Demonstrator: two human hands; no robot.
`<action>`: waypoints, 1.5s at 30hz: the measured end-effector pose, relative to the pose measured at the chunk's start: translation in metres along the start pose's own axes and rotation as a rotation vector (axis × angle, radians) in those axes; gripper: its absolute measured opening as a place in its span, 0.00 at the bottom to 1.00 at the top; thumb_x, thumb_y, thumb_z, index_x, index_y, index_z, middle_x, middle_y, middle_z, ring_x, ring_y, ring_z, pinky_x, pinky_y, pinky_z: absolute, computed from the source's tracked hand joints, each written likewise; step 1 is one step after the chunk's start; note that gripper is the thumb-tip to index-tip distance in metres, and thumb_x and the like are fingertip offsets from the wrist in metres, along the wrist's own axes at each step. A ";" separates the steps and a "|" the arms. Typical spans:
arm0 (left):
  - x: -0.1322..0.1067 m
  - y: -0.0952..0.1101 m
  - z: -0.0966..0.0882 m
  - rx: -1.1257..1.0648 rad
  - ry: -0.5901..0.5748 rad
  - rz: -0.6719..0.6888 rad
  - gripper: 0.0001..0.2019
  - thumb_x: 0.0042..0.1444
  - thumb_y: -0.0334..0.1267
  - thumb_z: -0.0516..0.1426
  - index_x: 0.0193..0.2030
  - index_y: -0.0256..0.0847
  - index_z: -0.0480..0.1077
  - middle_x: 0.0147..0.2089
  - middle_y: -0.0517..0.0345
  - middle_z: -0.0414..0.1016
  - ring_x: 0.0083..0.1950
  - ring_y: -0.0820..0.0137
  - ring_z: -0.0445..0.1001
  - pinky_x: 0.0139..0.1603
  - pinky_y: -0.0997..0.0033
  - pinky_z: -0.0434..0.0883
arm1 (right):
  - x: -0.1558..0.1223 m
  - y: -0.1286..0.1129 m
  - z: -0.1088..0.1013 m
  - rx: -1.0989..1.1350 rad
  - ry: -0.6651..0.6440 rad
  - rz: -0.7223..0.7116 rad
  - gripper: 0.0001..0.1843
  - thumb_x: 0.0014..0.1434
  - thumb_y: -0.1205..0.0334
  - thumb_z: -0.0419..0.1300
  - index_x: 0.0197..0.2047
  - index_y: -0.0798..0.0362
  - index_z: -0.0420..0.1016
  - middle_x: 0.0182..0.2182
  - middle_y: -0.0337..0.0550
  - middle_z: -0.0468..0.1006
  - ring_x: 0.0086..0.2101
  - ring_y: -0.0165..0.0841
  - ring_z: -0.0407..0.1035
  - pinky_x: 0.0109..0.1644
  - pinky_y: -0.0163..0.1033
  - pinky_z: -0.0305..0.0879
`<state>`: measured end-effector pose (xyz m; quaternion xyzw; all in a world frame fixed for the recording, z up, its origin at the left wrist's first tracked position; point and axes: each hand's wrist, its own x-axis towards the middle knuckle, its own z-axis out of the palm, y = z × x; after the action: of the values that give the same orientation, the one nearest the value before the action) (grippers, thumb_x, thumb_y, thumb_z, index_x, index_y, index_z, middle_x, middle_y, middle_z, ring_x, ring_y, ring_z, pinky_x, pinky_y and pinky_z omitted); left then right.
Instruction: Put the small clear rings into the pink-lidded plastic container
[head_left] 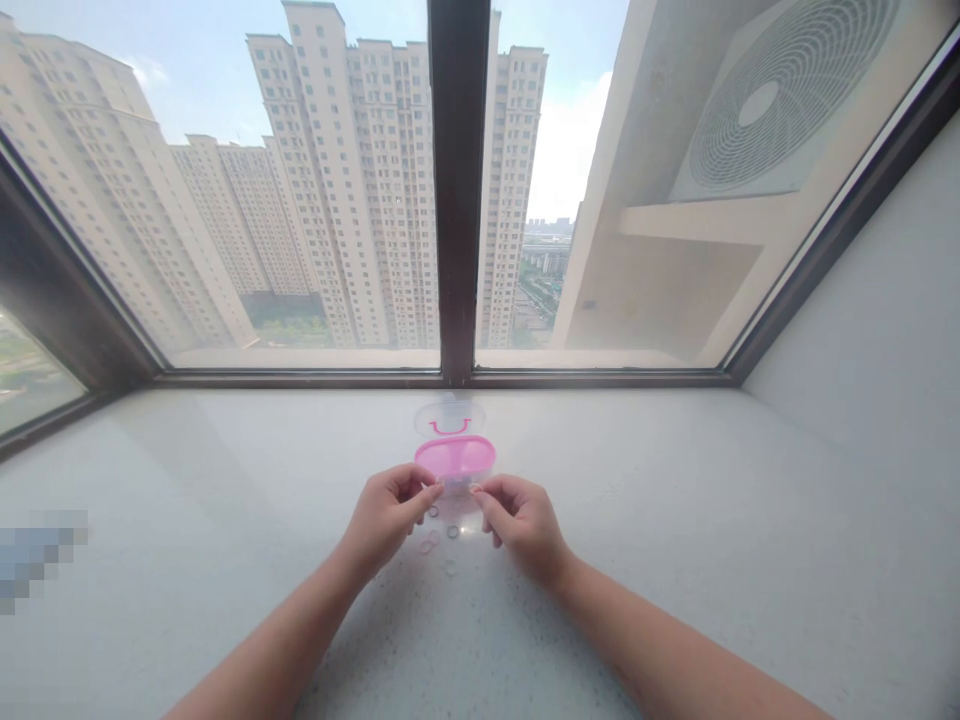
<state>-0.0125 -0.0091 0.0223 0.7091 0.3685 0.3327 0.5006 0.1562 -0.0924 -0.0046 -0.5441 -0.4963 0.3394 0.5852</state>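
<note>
Head view, small clear box [454, 462], pink rim, lid open

A small round box of clear plastic [454, 462] had a bright pink inner tray and a pink curved clasp on its see-through lid. A few tiny rings [439, 541], clear with a faint pink tint, lay on the pale grey-white surface [675, 520], which was finely speckled. The window frame [457, 190] was dark brown. Beyond the glass, beige tower blocks [352, 170] showed a regular grid of dark windows under a pale blue sky with white cloud.
</note>
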 end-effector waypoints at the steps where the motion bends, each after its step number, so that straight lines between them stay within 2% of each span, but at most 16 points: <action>1: 0.000 0.000 0.000 0.000 0.000 -0.001 0.12 0.50 0.45 0.60 0.31 0.36 0.71 0.17 0.65 0.62 0.20 0.77 0.61 0.19 0.80 0.59 | 0.000 0.000 0.000 -0.004 -0.001 0.000 0.14 0.57 0.55 0.59 0.30 0.58 0.74 0.16 0.36 0.68 0.15 0.24 0.59 0.18 0.30 0.55; 34: -0.001 0.003 0.001 0.064 -0.019 0.012 0.11 0.51 0.44 0.60 0.31 0.37 0.72 0.17 0.65 0.62 0.20 0.75 0.63 0.20 0.79 0.60 | -0.001 -0.001 0.000 -0.002 -0.029 -0.006 0.13 0.57 0.55 0.58 0.32 0.57 0.75 0.17 0.36 0.69 0.16 0.25 0.60 0.19 0.30 0.56; 37: -0.002 0.000 0.001 0.105 -0.035 0.046 0.11 0.52 0.44 0.59 0.31 0.37 0.72 0.17 0.65 0.62 0.20 0.75 0.62 0.21 0.78 0.58 | -0.001 0.000 0.000 0.003 -0.031 -0.005 0.13 0.58 0.56 0.58 0.32 0.58 0.75 0.17 0.36 0.68 0.16 0.25 0.59 0.19 0.30 0.55; 41: -0.005 -0.003 0.004 0.220 -0.072 0.155 0.10 0.54 0.43 0.57 0.30 0.37 0.72 0.17 0.66 0.58 0.20 0.77 0.57 0.22 0.78 0.55 | -0.002 0.001 0.000 -0.001 -0.056 -0.021 0.11 0.58 0.58 0.57 0.33 0.57 0.75 0.18 0.36 0.69 0.16 0.24 0.60 0.20 0.30 0.56; 45: -0.009 -0.003 0.008 0.319 -0.125 0.226 0.10 0.56 0.41 0.56 0.30 0.37 0.72 0.18 0.65 0.59 0.21 0.77 0.56 0.23 0.78 0.56 | -0.003 0.002 0.001 -0.028 -0.100 -0.041 0.11 0.59 0.60 0.56 0.35 0.57 0.77 0.19 0.36 0.69 0.17 0.24 0.61 0.21 0.30 0.57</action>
<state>-0.0114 -0.0199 0.0166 0.8355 0.3030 0.2795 0.3633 0.1550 -0.0948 -0.0072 -0.5241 -0.5407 0.3471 0.5589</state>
